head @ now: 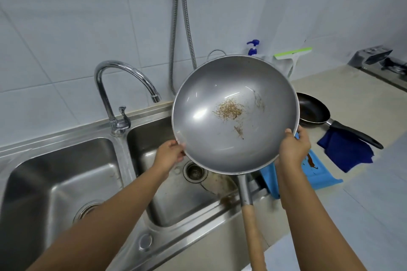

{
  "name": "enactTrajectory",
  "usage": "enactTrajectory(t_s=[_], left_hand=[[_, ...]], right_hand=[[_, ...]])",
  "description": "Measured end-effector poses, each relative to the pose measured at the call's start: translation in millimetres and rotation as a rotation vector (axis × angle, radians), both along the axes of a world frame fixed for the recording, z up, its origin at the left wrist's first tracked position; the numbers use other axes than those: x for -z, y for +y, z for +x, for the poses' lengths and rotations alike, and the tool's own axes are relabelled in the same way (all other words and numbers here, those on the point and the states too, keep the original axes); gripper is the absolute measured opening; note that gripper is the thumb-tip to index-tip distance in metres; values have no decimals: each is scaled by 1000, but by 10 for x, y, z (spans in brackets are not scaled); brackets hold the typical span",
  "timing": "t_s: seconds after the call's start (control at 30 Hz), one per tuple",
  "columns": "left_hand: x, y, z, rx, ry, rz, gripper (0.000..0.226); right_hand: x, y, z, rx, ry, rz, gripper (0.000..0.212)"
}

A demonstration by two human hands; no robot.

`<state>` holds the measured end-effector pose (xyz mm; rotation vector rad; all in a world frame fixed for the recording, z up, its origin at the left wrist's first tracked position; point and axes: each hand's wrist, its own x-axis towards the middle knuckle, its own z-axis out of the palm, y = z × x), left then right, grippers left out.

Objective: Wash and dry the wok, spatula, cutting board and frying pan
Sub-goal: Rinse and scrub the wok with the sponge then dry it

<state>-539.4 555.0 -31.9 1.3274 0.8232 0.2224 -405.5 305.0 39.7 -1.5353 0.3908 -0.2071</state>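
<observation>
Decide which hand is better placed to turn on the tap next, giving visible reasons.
Probably left. The left hand grips the wok by the rim nearest the tap; the right hand holds the opposite rim, the wok blocking its way.

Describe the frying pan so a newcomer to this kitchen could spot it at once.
Start at the double steel sink and move right onto the pale counter. The frying pan lies there, partly behind the held wok. Unlike that big grey wok, it is small, dark inside, with a black handle.
</observation>
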Motion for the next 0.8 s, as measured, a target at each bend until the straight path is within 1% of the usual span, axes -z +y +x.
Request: enactTrajectory(t_s=[0.07, 0.13, 0.2, 0.3, 0.43, 0.53, 0.6, 0.67, 0.73, 0.8], left_hand=[[100, -241, -153, 74, 59, -88, 26], [114, -488, -281, 124, 62, -158, 28], [71, -685, -339, 184, 48, -160, 28], [-18, -873, -310, 242, 42, -89, 30], [-60, -1055, -221, 177, -2, -215, 50], [-169, -1309, -129, 134, -67, -286, 50], [-203, -1431, -5, 22, -100, -234, 43], [-198, -1484, 133, -100, -118, -129, 38], [-223, -1528, 220, -212, -139, -78, 37], [-289, -1558, 255, -291, -159, -2, 37]], right_hand=[[56, 21, -28, 5, 3, 39, 24], [86, 51, -77, 10, 2, 79, 20], [129, 82, -122, 8, 17, 127, 17], [192, 111, -166, 0, 47, 179, 16], [245, 114, -122, -11, 51, 215, 16], [289, 78, -26, -20, 86, 253, 16], [306, 52, 48, -55, 107, 272, 17], [316, 33, 106, -93, 123, 322, 17], [330, 21, 147, -125, 171, 419, 20], [361, 27, 174, -176, 243, 524, 30]])
